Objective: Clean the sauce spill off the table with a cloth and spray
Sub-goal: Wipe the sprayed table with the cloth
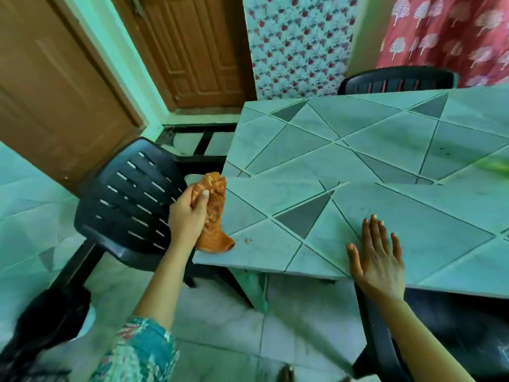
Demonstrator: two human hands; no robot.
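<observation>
— Teal patterned sleeve (143,351) lowest in view: whose arm is that?
— It belongs to the left hand (190,213). Its fingers and thumb are curled round a crumpled orange cloth (213,216), gripping it about the middle.
— And the other one?
— The right hand (377,257) lies palm down on the pale green table top with grey triangles (385,139), close to the near edge. Its fingers are straight and spread, holding nothing.
— How does the cloth lie?
— Its long axis runs near to far, along the table's left edge. One end sticks out past the left fingertips and points away from the person. The other end hangs below the heel of that hand and rests on the table's near left corner.
— Any sauce?
— A few small reddish specks (248,239) sit on the top just right of the cloth's lower end, well left of the right thumb.
— Further off?
— Beside the left knuckles stands a black slatted plastic chair (132,199). Far beyond the right fingertips, a second black chair (396,79) stands at the table's far edge. A blurred green smear (495,166) shows far to the right; I cannot tell what it is.
</observation>
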